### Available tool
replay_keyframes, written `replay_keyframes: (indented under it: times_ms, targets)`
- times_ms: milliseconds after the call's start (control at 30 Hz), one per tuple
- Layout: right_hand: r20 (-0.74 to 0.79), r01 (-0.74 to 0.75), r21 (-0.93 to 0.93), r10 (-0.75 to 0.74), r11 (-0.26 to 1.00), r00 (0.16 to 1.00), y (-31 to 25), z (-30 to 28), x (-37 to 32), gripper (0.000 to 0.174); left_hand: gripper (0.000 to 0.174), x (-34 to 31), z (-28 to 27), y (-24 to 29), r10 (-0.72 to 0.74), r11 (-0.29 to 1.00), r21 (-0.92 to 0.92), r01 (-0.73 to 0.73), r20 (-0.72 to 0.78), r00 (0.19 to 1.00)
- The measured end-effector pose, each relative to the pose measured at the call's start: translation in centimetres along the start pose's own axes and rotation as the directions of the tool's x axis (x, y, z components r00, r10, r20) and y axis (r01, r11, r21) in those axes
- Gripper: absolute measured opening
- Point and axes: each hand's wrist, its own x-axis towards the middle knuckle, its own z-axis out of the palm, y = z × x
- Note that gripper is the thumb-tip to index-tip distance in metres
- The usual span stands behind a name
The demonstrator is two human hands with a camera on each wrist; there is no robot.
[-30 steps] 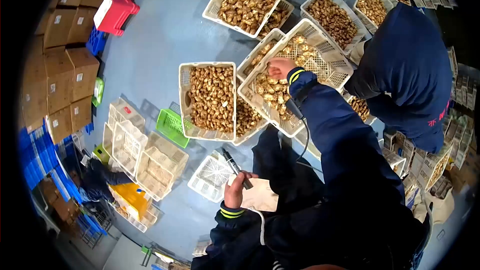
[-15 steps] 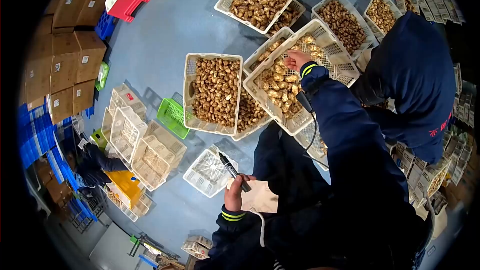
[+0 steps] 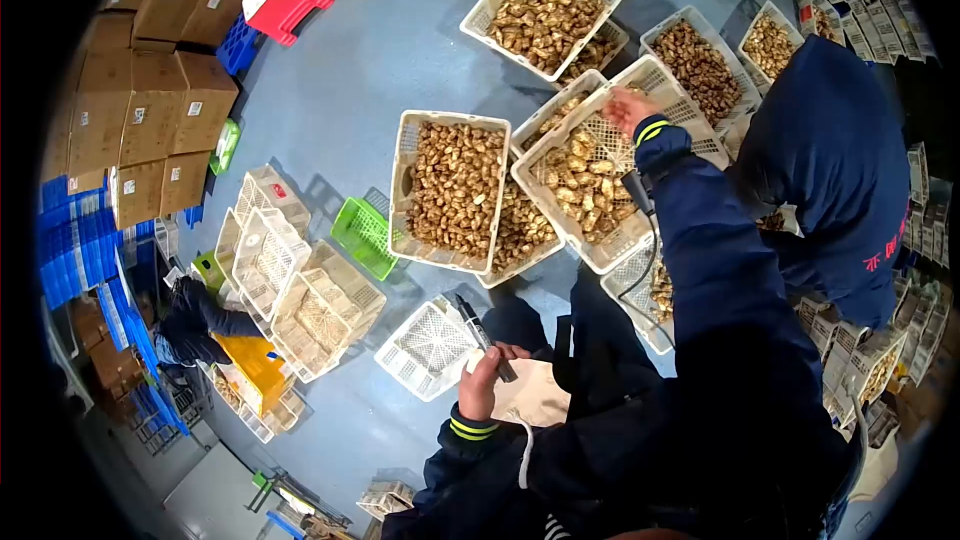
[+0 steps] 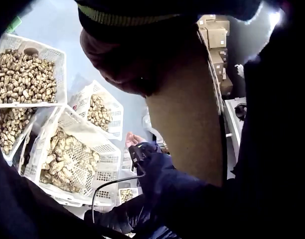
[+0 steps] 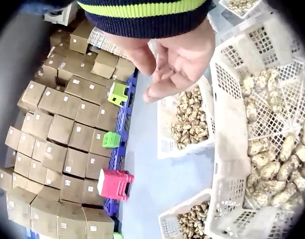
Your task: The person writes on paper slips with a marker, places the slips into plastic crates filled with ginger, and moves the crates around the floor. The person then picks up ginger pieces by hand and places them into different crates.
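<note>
Right hand (image 3: 628,108): moved up from the heap, now over the far rim of the tilted crate (image 3: 604,132); fingers are seen loosely bent with nothing held.
Mushrooms (image 3: 580,185): left heaped in the crate's lower half, the upper mesh bared.
Left hand (image 3: 487,385): kept in place, closed round a black marker (image 3: 483,336) against a brown card (image 3: 530,395).
Meaning: the pass through the heap is judged ended, with no piece taken out.
</note>
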Motion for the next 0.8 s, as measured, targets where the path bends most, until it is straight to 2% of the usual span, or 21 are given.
replay_keyframes:
  times_ms: [67, 133, 167, 267, 333, 367, 400, 433, 467, 533, 567, 600, 667, 700, 733, 800]
  targets:
    - [-0.030, 0.060, -0.003, -0.060, 0.998, 0.998, 0.1, 0.5, 1.3, 0.024, 0.030, -0.4, -2.1, 0.1, -0.041, 0.998, -0.056, 0.041, -0.006, 0.999]
    - [-0.171, -0.007, 0.026, 0.011, 1.000, 0.985, -0.6, 3.9, 0.6, 0.023, 0.028, 0.1, -5.3, 0.3, -0.047, 0.981, -0.193, 0.031, -0.079, 0.996]
    - [-0.133, 0.008, 0.028, -0.004, 1.000, 0.991, -0.1, 5.1, 1.2, 0.022, 0.027, 0.5, -6.9, 0.9, -0.012, 0.974, -0.227, -0.006, -0.077, 0.997]
    - [-0.144, 0.012, 0.094, 0.002, 0.996, 0.990, 0.8, 8.5, 3.0, 0.026, 0.025, 2.7, -12.2, 3.7, 0.037, 0.995, -0.088, -0.047, -0.106, 0.994]
    - [-0.184, 0.007, 0.121, 0.016, 0.993, 0.983, 1.3, 10.9, 4.4, 0.038, 0.027, 2.9, -15.6, 4.9, 0.011, 0.979, -0.199, -0.045, -0.170, 0.985]
    - [-0.232, 0.002, 0.128, 0.028, 0.992, 0.972, 1.7, 12.2, 4.4, 0.038, 0.028, 2.4, -17.6, 5.4, -0.059, 0.943, -0.334, 0.008, -0.143, 0.988]
    - [-0.275, 0.015, 0.148, 0.027, 0.989, 0.961, 1.6, 13.6, 4.7, 0.039, 0.026, 2.2, -20.2, 5.3, -0.079, 0.942, -0.335, 0.019, -0.167, 0.983]
    - [-0.340, 0.021, 0.189, 0.045, 0.982, 0.939, 1.4, 15.1, 5.4, 0.041, 0.025, 2.2, -22.4, 5.7, -0.014, 0.956, -0.290, -0.044, -0.194, 0.981]
    - [-0.329, 0.024, 0.156, 0.029, 0.987, 0.944, 2.3, 14.3, 7.7, 0.044, 0.025, 2.1, -23.5, 7.1, 0.046, 0.965, -0.240, -0.101, -0.222, 0.974]
    - [-0.398, -0.014, 0.071, 0.041, 0.997, 0.916, 2.7, 14.7, 8.9, 0.047, 0.024, 2.3, -25.2, 8.8, 0.001, 0.945, -0.307, -0.112, -0.340, 0.940]
    - [-0.447, -0.005, 0.090, 0.045, 0.996, 0.893, 2.9, 14.5, 9.8, 0.051, 0.024, 2.7, -27.4, 7.1, 0.021, 0.917, -0.355, -0.180, -0.409, 0.912]
    - [-0.452, -0.004, 0.094, 0.046, 0.996, 0.891, 2.8, 14.3, 10.6, 0.051, 0.024, 2.9, -27.3, 7.7, -0.031, 0.920, -0.367, -0.139, -0.421, 0.906]
    - [-0.571, -0.069, -0.003, 0.054, 0.998, 0.819, 2.7, 13.4, 12.9, 0.056, 0.023, 3.4, -28.5, 5.3, -0.027, 0.954, -0.272, -0.128, -0.503, 0.864]
    - [-0.632, -0.007, 0.038, 0.029, 0.999, 0.775, 3.3, 12.8, 14.9, 0.034, 0.023, 3.8, -28.1, 4.4, -0.039, 0.955, -0.273, -0.118, -0.508, 0.860]
    - [-0.639, -0.096, -0.075, 0.026, 0.993, 0.769, 3.2, 11.7, 16.5, 0.034, 0.023, 4.1, -27.6, 3.6, -0.113, 0.919, -0.385, -0.084, -0.463, 0.879]
    - [-0.653, -0.143, -0.216, -0.034, 0.966, 0.756, 3.7, 10.2, 19.0, 0.039, 0.023, 5.4, -26.2, 2.6, -0.108, 0.969, -0.246, -0.027, -0.518, 0.848]
